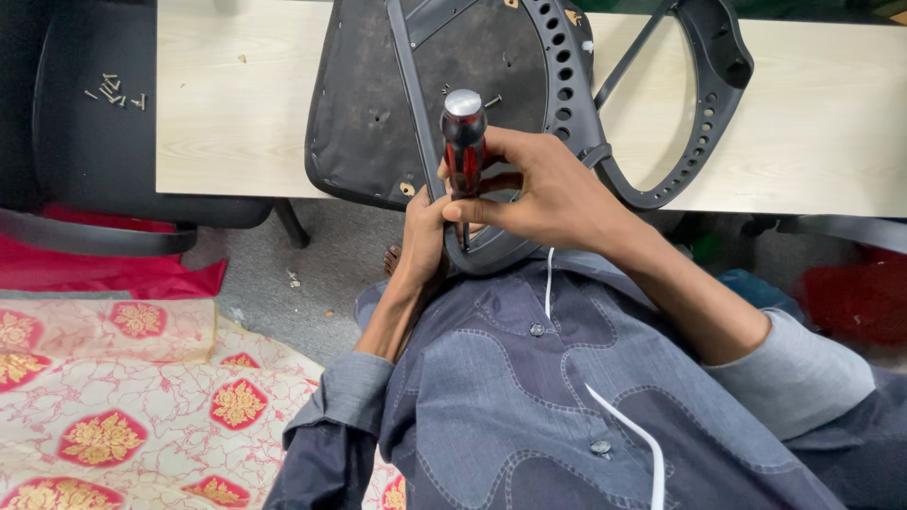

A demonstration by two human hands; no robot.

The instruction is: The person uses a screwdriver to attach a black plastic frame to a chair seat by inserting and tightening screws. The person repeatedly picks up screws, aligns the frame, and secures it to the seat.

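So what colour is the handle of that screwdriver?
Red and black with a silver cap, seen in the head view: screwdriver.

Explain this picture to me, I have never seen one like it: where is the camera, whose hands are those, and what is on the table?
The camera sits on a person's head and looks down, so you see their own chest and arms in a blue-grey shirt. There is no machine here, only two bare hands. The right hand grips a screwdriver with a red and black handle, held upright with its tip down against a dark chair frame. The left hand steadies the frame's lower edge. The frame is part of an upturned chair seat that lies on a pale wooden table. To the left, loose screws lie on another dark chair seat. A patterned cloth covers the floor.
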